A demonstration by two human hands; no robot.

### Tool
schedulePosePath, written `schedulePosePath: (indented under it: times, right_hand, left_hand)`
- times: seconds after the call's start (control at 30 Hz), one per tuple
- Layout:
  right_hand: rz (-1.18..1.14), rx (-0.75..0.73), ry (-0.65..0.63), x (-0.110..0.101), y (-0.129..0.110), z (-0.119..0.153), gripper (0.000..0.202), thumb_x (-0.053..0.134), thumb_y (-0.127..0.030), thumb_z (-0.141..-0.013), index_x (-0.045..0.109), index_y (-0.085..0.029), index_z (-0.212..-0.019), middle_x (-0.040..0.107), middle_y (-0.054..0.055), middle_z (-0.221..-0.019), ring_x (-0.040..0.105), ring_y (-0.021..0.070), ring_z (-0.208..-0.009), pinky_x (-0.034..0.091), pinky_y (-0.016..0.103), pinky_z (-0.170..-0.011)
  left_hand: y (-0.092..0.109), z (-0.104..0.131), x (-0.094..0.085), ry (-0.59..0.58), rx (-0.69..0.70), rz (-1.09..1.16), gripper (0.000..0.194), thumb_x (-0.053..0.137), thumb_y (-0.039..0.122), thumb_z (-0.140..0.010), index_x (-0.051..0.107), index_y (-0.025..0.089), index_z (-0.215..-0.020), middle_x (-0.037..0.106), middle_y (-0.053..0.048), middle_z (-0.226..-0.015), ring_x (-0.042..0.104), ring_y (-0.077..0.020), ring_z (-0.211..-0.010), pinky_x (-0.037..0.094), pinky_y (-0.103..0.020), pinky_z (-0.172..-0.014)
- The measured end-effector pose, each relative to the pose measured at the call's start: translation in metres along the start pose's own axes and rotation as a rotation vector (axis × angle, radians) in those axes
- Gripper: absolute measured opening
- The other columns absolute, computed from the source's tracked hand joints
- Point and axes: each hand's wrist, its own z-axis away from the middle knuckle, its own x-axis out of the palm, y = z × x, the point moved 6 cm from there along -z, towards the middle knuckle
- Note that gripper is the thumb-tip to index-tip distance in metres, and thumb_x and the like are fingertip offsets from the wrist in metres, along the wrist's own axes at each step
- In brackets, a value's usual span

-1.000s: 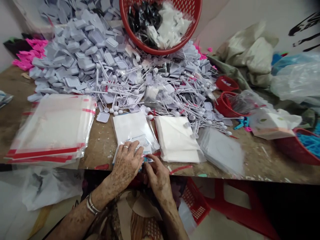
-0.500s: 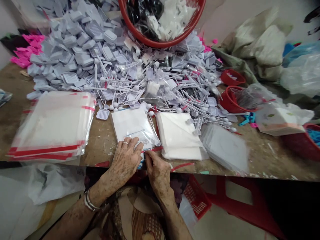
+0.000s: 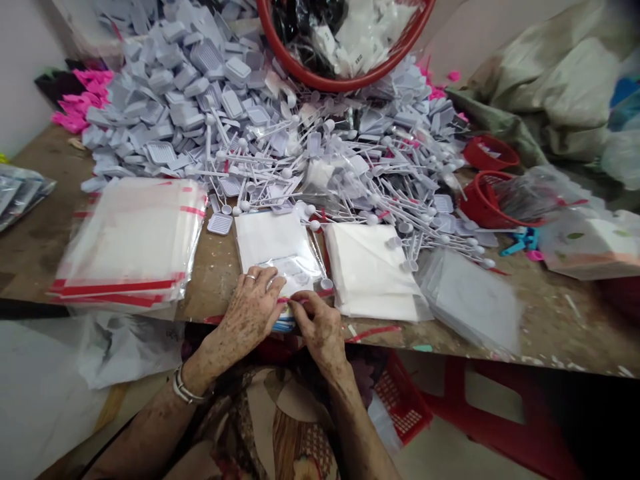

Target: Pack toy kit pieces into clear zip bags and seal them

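Observation:
My left hand (image 3: 255, 308), with a ring and a bracelet, lies over the lower edge of a clear packet (image 3: 295, 267) on a white stack (image 3: 270, 235). Its fingers are spread and press the packet down. Beside it my right hand (image 3: 317, 327) pinches at a red strip (image 3: 289, 301) along the packet's lower edge. Blue-edged layers (image 3: 284, 325) show beneath, between the hands. A white spoon (image 3: 326, 285) sits at the packet's right side.
Clear bags with red strips (image 3: 135, 233) lie to the left, white sheets (image 3: 373, 267) and clear bags (image 3: 475, 293) to the right. Behind spreads a heap of pale trays (image 3: 165, 100) and spoons, with a red basket (image 3: 345, 85) above. Small red baskets (image 3: 493, 200) stand at the right.
The view has shifted, so the table's things appear farther right. The red strip now shows between my hands, and my right fingers sit at it. My left hand stays on the packet.

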Motion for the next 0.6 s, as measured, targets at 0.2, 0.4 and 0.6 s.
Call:
schedulePosePath:
  times: [0.2,0.4,0.6]
  right_hand:
    - [0.274,-0.312,-0.068,0.002,-0.013,0.001,0.027,0.041,-0.024,-0.098,0.066,-0.019,-0.092,0.068,0.001,-0.064,0.062,0.0146,-0.054,0.037,0.024,-0.056]
    - [0.335,-0.527,-0.022,-0.002,-0.020,0.014,0.027,0.037,-0.014,-0.099,0.063,-0.017,-0.092,0.066,0.001,-0.066,0.059,0.0124,-0.056,0.035,0.023,-0.058]
    - [0.297,-0.640,-0.034,0.006,-0.026,0.029,0.029,0.036,-0.008,-0.098,0.064,-0.015,-0.098,0.064,0.002,-0.067,0.058,0.0123,-0.057,0.035,0.023,-0.057]
  left_hand:
    - [0.000,-0.002,-0.004,-0.013,-0.010,-0.010,0.027,0.052,0.027,-0.094,0.059,0.016,-0.118,0.057,-0.013,-0.129,0.050,-0.0296,-0.116,0.044,-0.045,-0.096]
    - [0.001,-0.001,-0.003,0.038,-0.025,-0.203,0.027,0.059,0.020,-0.089,0.060,0.015,-0.115,0.059,-0.013,-0.129,0.053,-0.0308,-0.108,0.046,-0.044,-0.088]
    - [0.009,-0.008,-0.004,0.144,0.009,-0.279,0.022,0.061,0.022,-0.089,0.063,0.017,-0.110,0.063,-0.011,-0.124,0.056,-0.0286,-0.105,0.045,-0.043,-0.087]
